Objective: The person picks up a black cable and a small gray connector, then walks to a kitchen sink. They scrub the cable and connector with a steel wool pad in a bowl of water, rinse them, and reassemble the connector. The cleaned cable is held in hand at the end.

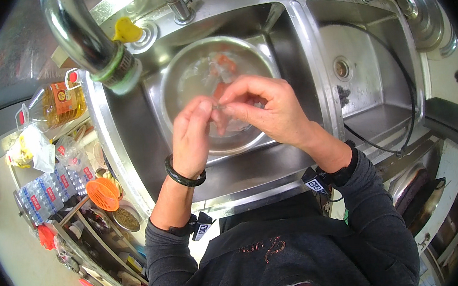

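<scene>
My left hand (191, 140), with a dark bangle at its wrist, is raised over a round metal basin (172, 125) in the sink. Facing it, my right hand (277, 108) pinches with thumb and forefinger. Between the fingertips of both hands is a small greyish piece (218, 107), too small to name. Cloudy water (192, 78) stands in the basin, with orange-red pieces (224, 63) that look like food. My hands hide the basin's near middle.
A large chrome faucet (81, 37) hangs over the sink's left corner. Right of the divider (314, 66), a black hose (408, 86) curves through a second sink bowl (365, 86). Left stand an oil bottle (60, 102), an orange basket (102, 194) and wrapped bottles (49, 195).
</scene>
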The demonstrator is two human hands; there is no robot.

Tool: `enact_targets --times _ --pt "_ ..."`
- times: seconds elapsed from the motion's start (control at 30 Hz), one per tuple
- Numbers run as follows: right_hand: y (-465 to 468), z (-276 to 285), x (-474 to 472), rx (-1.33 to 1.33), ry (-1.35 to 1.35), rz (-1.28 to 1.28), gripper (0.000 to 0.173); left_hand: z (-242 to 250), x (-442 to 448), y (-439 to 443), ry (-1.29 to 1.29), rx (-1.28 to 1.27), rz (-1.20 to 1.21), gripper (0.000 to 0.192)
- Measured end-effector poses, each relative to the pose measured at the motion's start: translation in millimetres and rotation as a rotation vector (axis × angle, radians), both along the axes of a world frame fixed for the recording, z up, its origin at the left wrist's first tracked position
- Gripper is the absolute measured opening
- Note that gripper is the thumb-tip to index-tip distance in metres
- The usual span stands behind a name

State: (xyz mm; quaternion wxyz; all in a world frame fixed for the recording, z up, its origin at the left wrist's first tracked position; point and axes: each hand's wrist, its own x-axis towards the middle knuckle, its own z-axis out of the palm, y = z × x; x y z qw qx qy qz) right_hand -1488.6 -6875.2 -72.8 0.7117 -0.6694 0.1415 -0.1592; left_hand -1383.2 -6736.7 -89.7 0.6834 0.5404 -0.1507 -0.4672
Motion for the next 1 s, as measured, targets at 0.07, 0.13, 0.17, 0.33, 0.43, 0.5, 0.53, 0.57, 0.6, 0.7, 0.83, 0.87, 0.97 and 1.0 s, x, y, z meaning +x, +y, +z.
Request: enact_targets --times 0.07,0.13,0.17,0.33,0.43,0.5,0.53,0.57,0.6,0.7,0.83,0.87,0.97,1.0 --pt "-0.4 -3.3 1.2 -0.014 0.031 -0.013 0.012 -4.5 3.4 1.3 -0.056 -0.013 -0.003 0.028" --pt "-2.1 -7.2 1.5 -0.038 0.071 -0.036 0.014 -13.3 17.3 2.6 -0.238 0.026 0.071 0.026" --pt "-3.4 -9.0 0.4 -0.050 0.105 -0.049 0.015 -19.4 30.9 2.5 -0.387 0.071 0.141 0.025" --pt "-7.3 -19.2 -12.1 -0.051 0.214 -0.060 0.017 -70.0 147.7 1.6 -0.880 0.382 0.522 0.023" --pt "-8.1 -24.8 -19.1 -0.056 0.281 -0.034 0.016 -105.0 205.8 -3.7 -0.696 0.337 0.671 0.021" --pt "-8.6 -27.3 -22.5 -0.065 0.296 -0.048 0.016 -116.6 217.3 -3.5 -1.076 0.610 0.636 0.023" --pt "-9.6 -28.1 -23.7 -0.056 0.313 -0.053 0.016 -118.2 218.7 -4.4 -1.118 0.676 0.718 0.025" --pt "-10.3 -28.4 -25.5 -0.053 0.362 -0.050 0.016 -117.3 217.1 -4.7 -1.173 0.756 0.750 0.025" --pt "-11.3 -28.7 -26.7 -0.069 0.378 -0.062 0.016 -115.3 214.1 -4.7 -1.258 0.771 0.786 0.026" --pt "-13.8 -28.9 -31.7 -0.013 0.393 -0.076 0.016 -109.1 208.6 -5.1 -1.322 0.764 0.773 0.025" --pt "-15.2 -31.2 -36.4 -0.064 0.360 -0.070 0.015 -128.3 227.7 -5.0 -1.330 0.704 0.825 0.026" --pt "-16.9 -31.3 -37.6 -0.054 0.370 -0.085 0.015 -137.8 235.2 -3.5 -1.259 0.784 0.816 0.026" --pt "-18.4 -25.2 -50.1 -0.040 0.375 -0.090 0.016 -164.2 258.3 6.6 -1.236 0.677 0.778 0.028" --pt "-19.3 -19.6 -59.5 -0.028 0.396 -0.107 0.015 -168.8 262.1 12.3 -1.188 0.631 0.810 0.030"
